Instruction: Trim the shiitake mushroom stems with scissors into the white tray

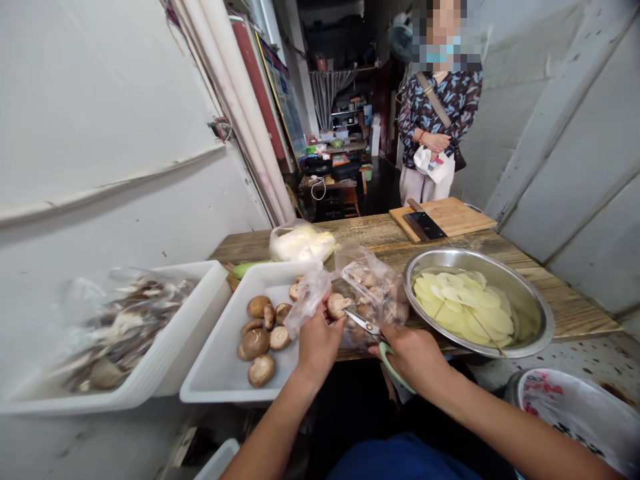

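Observation:
Between the fingers of my left hand (320, 343) is a mushroom (337, 305), its pale underside turned towards the scissors. My right hand (413, 350) is closed around the light green handles of the scissors (367, 325), and their blades touch or nearly touch the stem. Just behind both hands lies a clear plastic bag (373, 283) with several mushrooms in it; its loose edge reaches over the rim of a white tray (215, 363). Whole brown mushrooms (255, 343) lie in that tray, left of my left hand.
Sliced potatoes (465, 303) sit in a steel bowl (543, 333) at right. Behind it, a cleaver (425, 225) rests on a cutting board (463, 217). Another white tray (175, 360) holds bagged grey-brown food. A lined bin (575, 413) stands lower right; a person (440, 107) stands beyond the table.

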Tool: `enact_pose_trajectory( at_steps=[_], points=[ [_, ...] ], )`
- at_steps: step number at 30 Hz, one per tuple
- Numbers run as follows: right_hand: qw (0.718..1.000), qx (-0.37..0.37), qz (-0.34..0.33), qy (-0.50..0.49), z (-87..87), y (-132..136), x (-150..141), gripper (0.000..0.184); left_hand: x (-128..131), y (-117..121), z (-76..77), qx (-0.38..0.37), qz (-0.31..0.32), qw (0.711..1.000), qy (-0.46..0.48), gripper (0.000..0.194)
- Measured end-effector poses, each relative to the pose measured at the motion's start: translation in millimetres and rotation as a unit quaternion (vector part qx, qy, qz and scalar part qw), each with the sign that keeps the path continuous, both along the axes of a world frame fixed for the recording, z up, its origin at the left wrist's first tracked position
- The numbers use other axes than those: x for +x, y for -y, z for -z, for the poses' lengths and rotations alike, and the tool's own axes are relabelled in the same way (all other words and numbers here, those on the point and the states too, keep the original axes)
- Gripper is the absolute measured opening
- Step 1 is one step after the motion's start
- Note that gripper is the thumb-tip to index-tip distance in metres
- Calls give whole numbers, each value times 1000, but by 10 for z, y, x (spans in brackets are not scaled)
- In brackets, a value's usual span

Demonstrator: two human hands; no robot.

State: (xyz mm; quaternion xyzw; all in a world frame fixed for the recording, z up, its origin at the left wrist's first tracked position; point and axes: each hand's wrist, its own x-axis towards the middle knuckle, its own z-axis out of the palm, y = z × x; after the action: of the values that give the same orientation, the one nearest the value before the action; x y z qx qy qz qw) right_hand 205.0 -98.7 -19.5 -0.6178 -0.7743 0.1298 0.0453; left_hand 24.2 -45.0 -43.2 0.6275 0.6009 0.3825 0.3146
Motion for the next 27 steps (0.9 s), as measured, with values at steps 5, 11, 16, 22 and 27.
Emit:
enact_pose_trajectory(
  at_steps=[5, 11, 16, 22, 27],
  points=[
    [998, -20, -39, -33, -198, 157, 271, 34, -156, -69, -158, -40, 12, 999, -9, 60],
    [971, 228, -42, 58, -323, 28, 591, 34, -298, -91, -393, -178, 217, 936, 213, 67],
    [934, 307, -115, 140, -404, -102, 764, 33, -312, -59, -461, -239, 277, 860, 355, 48],
    [913, 336, -162, 167, -473, -87, 780, 36, -255, -46, -459, -213, 280, 844, 405, 47],
    [903, 347, -168, 192, -546, -91, 709, 30, -239, -26, -434, -177, 255, 884, 349, 51]
  ],
)
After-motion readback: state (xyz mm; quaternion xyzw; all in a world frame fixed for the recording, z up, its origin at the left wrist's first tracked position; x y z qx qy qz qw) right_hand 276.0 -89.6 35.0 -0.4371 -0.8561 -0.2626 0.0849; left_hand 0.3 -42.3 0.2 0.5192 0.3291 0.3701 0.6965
